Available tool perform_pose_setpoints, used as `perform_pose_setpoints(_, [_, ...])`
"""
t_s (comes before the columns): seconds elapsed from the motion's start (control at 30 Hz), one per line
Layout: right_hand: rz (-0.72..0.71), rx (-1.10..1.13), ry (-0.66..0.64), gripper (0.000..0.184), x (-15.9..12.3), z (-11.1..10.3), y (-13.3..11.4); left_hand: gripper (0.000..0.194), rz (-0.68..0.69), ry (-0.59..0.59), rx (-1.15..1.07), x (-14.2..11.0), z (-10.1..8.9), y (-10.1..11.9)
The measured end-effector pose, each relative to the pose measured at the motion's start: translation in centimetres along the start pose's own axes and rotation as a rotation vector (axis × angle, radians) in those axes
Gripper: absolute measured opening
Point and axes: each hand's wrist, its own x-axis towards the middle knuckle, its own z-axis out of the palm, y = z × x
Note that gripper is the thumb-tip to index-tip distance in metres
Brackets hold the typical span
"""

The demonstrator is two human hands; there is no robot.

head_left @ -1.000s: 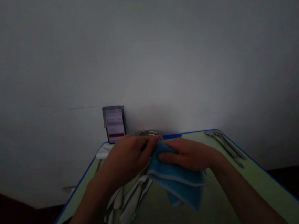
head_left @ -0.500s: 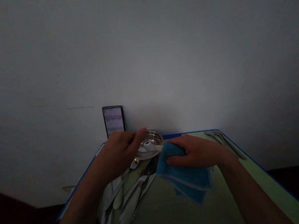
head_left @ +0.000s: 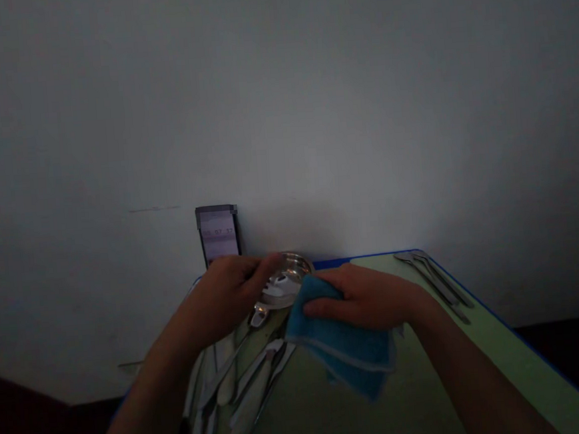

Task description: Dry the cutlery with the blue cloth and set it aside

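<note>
My right hand (head_left: 363,298) is closed around a folded blue cloth (head_left: 339,337) with pale edging, its thumb pressed on top. The cloth's lower corners hang over the table. To its left, my left hand (head_left: 225,295) is curled with the thumb reaching toward a shiny metal bowl (head_left: 298,264). Whatever its fingers hold, if anything, is hidden from me. The hand covers the bowl's left side. Below it lies a pile of cutlery, including a white-handled piece (head_left: 252,407) and a spoon (head_left: 260,316). The two hands are apart.
A phone (head_left: 219,234) showing a timer leans against the grey wall behind my left hand. Several metal utensils (head_left: 435,282) lie at the far right of the green table (head_left: 511,360), which has a blue edge.
My left hand has drawn left away from the cloth, uncovering part of the bowl. The right hand with the cloth shifted right, then back left. A pale handle end beside the cloth no longer shows.
</note>
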Motion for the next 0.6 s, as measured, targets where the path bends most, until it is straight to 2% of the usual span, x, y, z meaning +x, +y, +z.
perform_pose_setpoints(0.1, [0.085,0.132,-0.035,0.036,-0.5,-0.6,0.3,0.051,-0.042,0.012,-0.048,-0.1,-0.5,-0.7])
perform_pose_setpoints(0.33, [0.159,0.442,0.026,0.041,-1.3,-0.6,0.9,0.052,-0.057,0.166,-0.1,-0.4,-0.5,-0.3])
perform_pose_setpoints(0.47, [0.159,0.481,-0.033,0.039,-0.8,0.0,1.0,0.057,-0.017,0.118,-0.057,-0.6,0.0,0.5])
perform_pose_setpoints(0.6, [0.067,0.398,-0.071,0.034,-0.1,0.4,0.8,0.057,0.103,0.053,0.044,-0.6,0.5,1.2])
